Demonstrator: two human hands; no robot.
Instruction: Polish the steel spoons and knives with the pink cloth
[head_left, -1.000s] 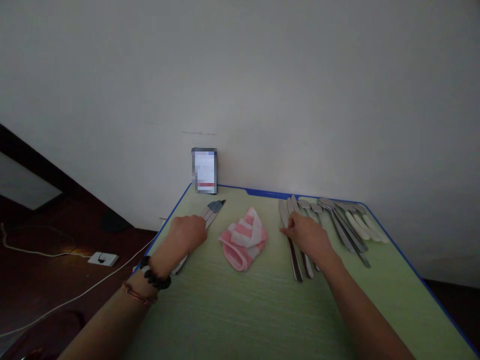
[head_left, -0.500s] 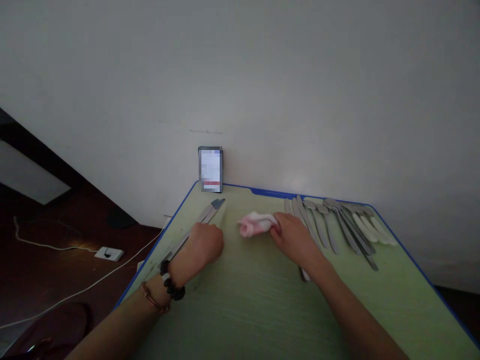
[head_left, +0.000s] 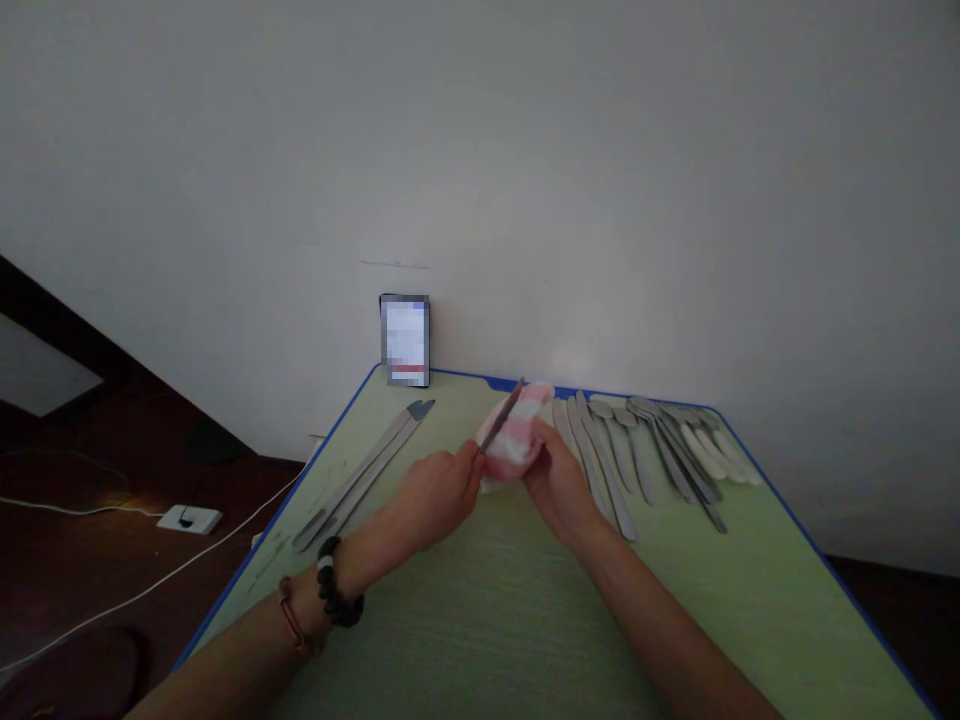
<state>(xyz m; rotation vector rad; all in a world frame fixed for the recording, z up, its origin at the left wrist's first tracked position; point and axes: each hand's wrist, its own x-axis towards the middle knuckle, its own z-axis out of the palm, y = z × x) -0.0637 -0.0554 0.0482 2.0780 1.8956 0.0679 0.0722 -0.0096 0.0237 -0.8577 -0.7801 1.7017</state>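
Note:
My left hand (head_left: 444, 487), wearing bracelets at the wrist, is closed on a table knife (head_left: 504, 412); its blade points up and away, and its handle is hidden in the fist. My right hand (head_left: 556, 482) grips a pink and white cloth (head_left: 526, 430), bunched just right of the blade. Blade and cloth overlap in view; whether they touch I cannot tell. Two more knives (head_left: 373, 470) lie side by side at the table's left. Several knives (head_left: 596, 445) lie just beyond my right hand, with spoons (head_left: 636, 440) beside them.
A phone (head_left: 406, 340) stands against the wall at the back left of the green table (head_left: 480, 610) with its blue edge. White-handled cutlery (head_left: 716, 452) lies at the right. A power strip (head_left: 189, 518) and white cables are on the floor at left.
My left hand has moved right, away from the two knives at left, and a knife blade now shows in it. The cloth is more spread out, held upright beside the blade.

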